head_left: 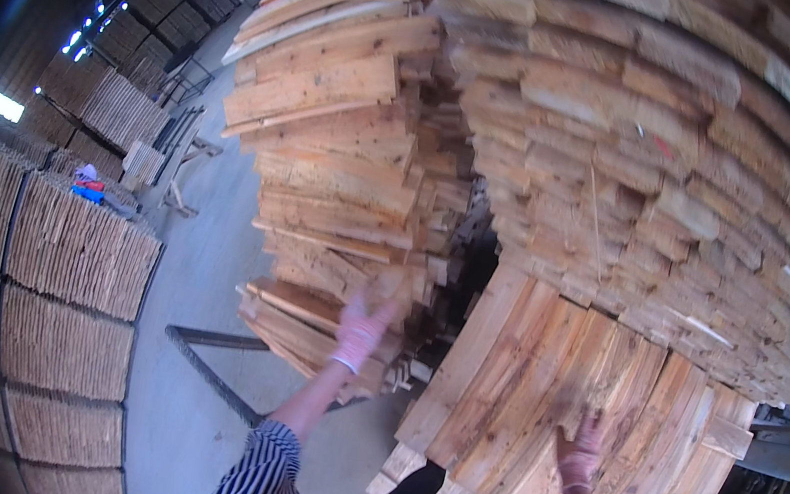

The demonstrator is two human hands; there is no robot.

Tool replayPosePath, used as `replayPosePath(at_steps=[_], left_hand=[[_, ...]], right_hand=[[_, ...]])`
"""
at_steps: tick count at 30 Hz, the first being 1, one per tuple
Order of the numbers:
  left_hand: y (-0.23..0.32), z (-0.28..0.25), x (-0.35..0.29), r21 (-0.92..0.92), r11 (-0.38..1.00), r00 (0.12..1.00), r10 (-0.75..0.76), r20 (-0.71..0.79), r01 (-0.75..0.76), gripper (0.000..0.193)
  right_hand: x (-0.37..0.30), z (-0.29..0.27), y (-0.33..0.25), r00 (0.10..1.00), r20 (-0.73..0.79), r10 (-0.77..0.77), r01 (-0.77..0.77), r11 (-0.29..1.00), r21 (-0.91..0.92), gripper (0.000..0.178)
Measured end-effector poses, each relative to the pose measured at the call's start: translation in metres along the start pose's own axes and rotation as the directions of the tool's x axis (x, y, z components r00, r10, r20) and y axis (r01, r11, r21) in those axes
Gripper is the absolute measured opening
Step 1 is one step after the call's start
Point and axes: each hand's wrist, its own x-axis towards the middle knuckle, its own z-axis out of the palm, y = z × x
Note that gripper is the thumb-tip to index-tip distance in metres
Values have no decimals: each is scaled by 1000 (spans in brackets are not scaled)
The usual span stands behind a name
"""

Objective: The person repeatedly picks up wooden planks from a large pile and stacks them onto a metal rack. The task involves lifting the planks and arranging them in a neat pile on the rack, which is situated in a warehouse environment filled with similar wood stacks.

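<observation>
Position of two gloved hands relative to sawn timber. The left hand (362,336), just below the centre of the frame, lies at the lower end of a loose stack of boards (319,176) in the upper middle-left. These boards lie with their long axes running roughly across the frame, the lower ones dipping toward the right; the left forearm rises steeply from the lower edge, so it meets them crosswise. The left fingers point up the frame and overlap the boards in view, but blur hides how far they are bent and whether they touch or grip any wood.

The right hand (579,453), lower right, appears over a flat layer of boards (507,384) laid side by side, their long axes slanting from lower left to upper right. Its fingers are spread, the thumb apart on the left, with nothing visible between them; contact with the wood beneath cannot be told. The right hand is the nearer to this layer, the left to the loose stack. A tall stack of board ends (628,169) fills the upper right; strapped bundles (64,342) stand at the left.
</observation>
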Motion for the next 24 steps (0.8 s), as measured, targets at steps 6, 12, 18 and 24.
replayPosePath(at_steps=[6,12,18,24], left_hand=[[63,-108,241,-729,650,960,-276,38,215,80],[190,-86,334,-878,89,882,-75,465,471,93],[207,-97,411,-769,202,726,-536,432,607,103],[155,-95,411,-802,286,836,-351,422,525,85]], right_hand=[[52,44,-192,781,510,360,-344,930,-130,129],[60,66,-175,787,436,436,-342,897,-280,148],[86,24,-187,802,553,226,-258,966,-21,122],[187,-59,-469,868,-188,-460,496,777,389,84]])
